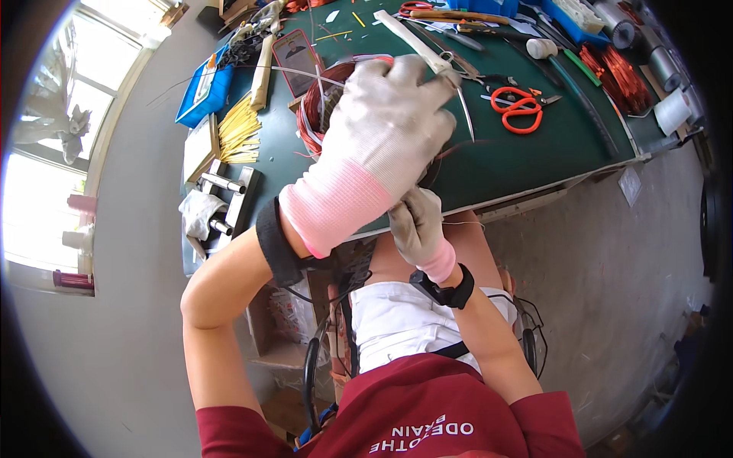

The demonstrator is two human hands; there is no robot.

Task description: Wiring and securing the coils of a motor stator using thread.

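My left hand [389,114], in a white and pink knitted glove, is raised over the near part of the table with its fingers curled down. Beneath and beside it lies a ring-shaped bundle of red and white wires [311,114], mostly covered by the glove. A long white stick [408,38] reaches to its outer fingers, and a thin pointed metal spike [465,114] sticks out past them; whether they are gripped I cannot tell. Just below, at the table edge, my gloved right hand [418,225] has its fingers pressed together; what they pinch is hidden.
Orange-handled scissors [519,111] lie to the right. Yellow strips [240,131], a blue bin [205,91] and metal parts [229,191] occupy the left side. At the far right are copper wire [618,76] and spools [672,113]. The green table's front edge [534,200] runs above my legs.
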